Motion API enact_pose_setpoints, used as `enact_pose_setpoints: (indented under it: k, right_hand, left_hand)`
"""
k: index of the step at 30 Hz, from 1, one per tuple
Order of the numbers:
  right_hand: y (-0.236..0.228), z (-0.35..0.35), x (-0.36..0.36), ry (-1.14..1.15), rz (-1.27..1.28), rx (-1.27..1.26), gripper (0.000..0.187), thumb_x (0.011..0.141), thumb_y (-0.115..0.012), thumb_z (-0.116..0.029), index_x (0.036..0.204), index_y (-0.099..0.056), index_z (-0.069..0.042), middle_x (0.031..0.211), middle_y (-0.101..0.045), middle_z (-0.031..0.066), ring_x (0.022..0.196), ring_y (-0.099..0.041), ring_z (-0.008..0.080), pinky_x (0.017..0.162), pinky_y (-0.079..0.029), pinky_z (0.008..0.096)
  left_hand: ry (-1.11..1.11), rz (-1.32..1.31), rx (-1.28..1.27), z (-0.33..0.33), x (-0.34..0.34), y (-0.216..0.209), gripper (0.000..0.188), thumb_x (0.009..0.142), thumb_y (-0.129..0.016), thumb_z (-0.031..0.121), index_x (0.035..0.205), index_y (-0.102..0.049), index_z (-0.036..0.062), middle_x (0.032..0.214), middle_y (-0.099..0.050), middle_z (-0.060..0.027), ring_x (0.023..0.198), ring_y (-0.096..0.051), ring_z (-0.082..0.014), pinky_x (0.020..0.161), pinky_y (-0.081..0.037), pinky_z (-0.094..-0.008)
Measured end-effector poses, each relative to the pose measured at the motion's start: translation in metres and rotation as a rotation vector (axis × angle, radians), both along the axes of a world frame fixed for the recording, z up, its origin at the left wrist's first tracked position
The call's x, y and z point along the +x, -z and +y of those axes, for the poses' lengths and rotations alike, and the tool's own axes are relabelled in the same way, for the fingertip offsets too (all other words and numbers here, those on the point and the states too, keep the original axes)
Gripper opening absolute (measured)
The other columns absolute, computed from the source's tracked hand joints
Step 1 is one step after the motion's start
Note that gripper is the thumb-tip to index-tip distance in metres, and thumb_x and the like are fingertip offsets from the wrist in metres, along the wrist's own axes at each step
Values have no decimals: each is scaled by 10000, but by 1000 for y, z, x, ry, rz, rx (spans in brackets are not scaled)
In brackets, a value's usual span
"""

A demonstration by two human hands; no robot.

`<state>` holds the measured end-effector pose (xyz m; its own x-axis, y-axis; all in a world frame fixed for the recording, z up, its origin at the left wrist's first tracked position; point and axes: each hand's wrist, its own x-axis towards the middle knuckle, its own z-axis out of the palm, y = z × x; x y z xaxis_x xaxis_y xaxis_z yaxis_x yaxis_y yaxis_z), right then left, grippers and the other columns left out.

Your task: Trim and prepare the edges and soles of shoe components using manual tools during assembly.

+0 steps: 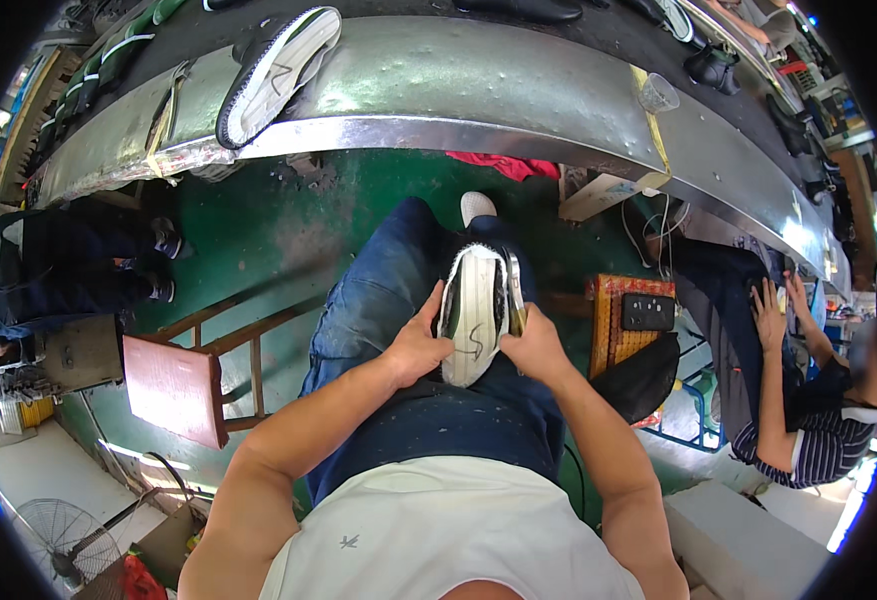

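Observation:
An unfinished shoe [477, 310] rests sole-up over my lap, its pale bottom showing a handwritten mark and a dark upper edge round the sides. My left hand [420, 340] is closed on the shoe's left edge, fingers round the side and thumb near the sole. At its right edge my right hand [535, 345] is closed round a narrow shiny metal tool [514, 280] with a yellowish lower part, which lies along the shoe; its exact kind is not clear. The right thumb rests against the shoe. My curled fingers are partly hidden.
Ahead runs a metal-edged bench [438, 75] with another shoe [276, 80] lying sole-up at its edge. A stool [173, 385] stands left; a phone [648, 312] lies on a woven seat [610, 330] at right. A co-worker [808, 400] sits far right, another person [48, 265] far left.

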<state>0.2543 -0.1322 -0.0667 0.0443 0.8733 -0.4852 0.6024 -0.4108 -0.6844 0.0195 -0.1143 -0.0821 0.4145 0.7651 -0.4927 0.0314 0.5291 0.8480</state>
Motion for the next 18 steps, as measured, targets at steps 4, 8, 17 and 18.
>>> enact_pose_setpoints:
  k: [4,8,17,18]
  right_hand:
    - [-7,-18,23,47,276,-81,427,877,-686,-230,1179,-570,50,966,-700,219,866,-687,339,807,-539,414]
    - [-63,-37,36,-171,209,-177,296,945,-623,-172,1163,-574,23,923,-693,180,766,-642,362,764,-527,421]
    - [-107,-1,18,-818,-453,379,477,860,-644,-84,1288,-548,105,1117,-686,228,1046,-656,437,874,-556,452]
    - [-118,9,9,-894,-556,172,451,841,-638,-58,1252,-575,116,1102,-693,228,1037,-672,422,860,-562,446]
  left_hand:
    - [94,128,82,-10,2,-15,1087,787,-703,103,1651,-45,52,1559,-433,-236,1428,-453,-295,1172,-341,-311]
    - [135,304,141,-23,2,9,1162,782,-786,235,1604,-25,-76,1596,-317,-304,1494,-348,-347,1223,-279,-341]
    - [235,396,325,-32,24,11,1128,853,-747,203,1565,59,-135,1594,-242,-356,1514,-275,-386,1235,-236,-360]
    - [261,408,359,-33,26,14,1124,858,-734,202,1558,74,-144,1595,-220,-370,1522,-248,-391,1240,-219,-358]
